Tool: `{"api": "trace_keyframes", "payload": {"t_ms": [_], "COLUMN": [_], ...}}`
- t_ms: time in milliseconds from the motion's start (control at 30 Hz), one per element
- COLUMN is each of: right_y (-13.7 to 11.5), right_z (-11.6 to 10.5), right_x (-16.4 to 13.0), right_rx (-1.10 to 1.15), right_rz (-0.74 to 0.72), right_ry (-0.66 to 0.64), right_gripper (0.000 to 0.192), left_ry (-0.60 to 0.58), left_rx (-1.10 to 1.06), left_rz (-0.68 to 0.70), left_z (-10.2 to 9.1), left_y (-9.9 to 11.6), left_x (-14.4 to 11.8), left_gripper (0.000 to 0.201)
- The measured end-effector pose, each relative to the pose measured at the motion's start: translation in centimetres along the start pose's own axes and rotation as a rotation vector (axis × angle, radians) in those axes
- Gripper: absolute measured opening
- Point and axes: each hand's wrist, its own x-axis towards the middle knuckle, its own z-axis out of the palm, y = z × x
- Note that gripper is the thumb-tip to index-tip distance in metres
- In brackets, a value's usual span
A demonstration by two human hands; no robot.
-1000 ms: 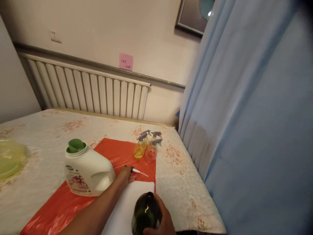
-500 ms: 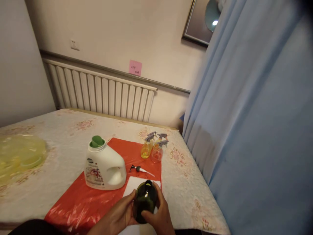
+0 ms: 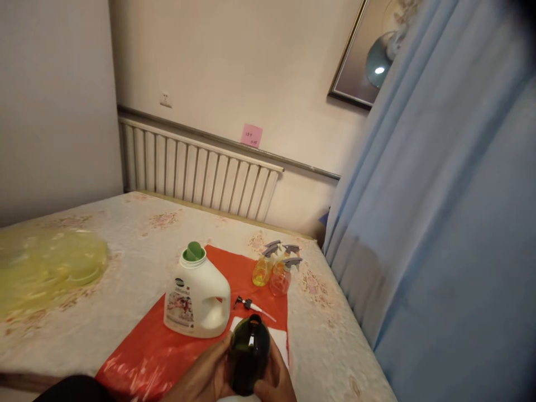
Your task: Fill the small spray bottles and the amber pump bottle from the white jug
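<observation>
One dark green bottle [image 3: 250,353], one white jug [image 3: 196,301] with a green cap, one loose pump head [image 3: 248,305] and three small spray bottles [image 3: 276,269] lie before you on the bench [image 3: 125,234]. At lower centre of the frame, your left hand [image 3: 207,375] and right hand [image 3: 274,377] both curl closed around the dark green bottle, one on each side. The bottle is glossy, rounded, its neck uncapped, held above a white cloth [image 3: 278,339] on the red sheet [image 3: 151,352].

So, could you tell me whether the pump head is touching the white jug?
Apart. The head view shows red sheet between the pump head and the white jug.
</observation>
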Motion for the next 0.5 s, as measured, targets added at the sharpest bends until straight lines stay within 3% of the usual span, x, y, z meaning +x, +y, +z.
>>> {"api": "trace_keyframes", "payload": {"t_ms": [167, 300, 500], "right_y": [0.3, 0.9, 1.1], "right_z": [0.6, 0.8, 1.5], "right_x": [0.8, 1.0, 1.5], "right_rx": [-0.045, -0.114, -0.107], "right_rz": [0.070, 0.088, 0.107], "right_ry": [-0.051, -0.076, -0.049], "right_gripper": [0.098, 0.093, 0.100], "left_ry": [0.070, 0.078, 0.237], "left_rx": [-0.017, 0.025, 0.477], "left_rz": [0.058, 0.153, 0.096], "left_z": [1.2, 0.6, -1.0], "left_y": [0.7, 0.6, 1.2], "left_x": [-1.0, -0.8, -0.8], "left_gripper": [0.060, 0.061, 0.076]}}
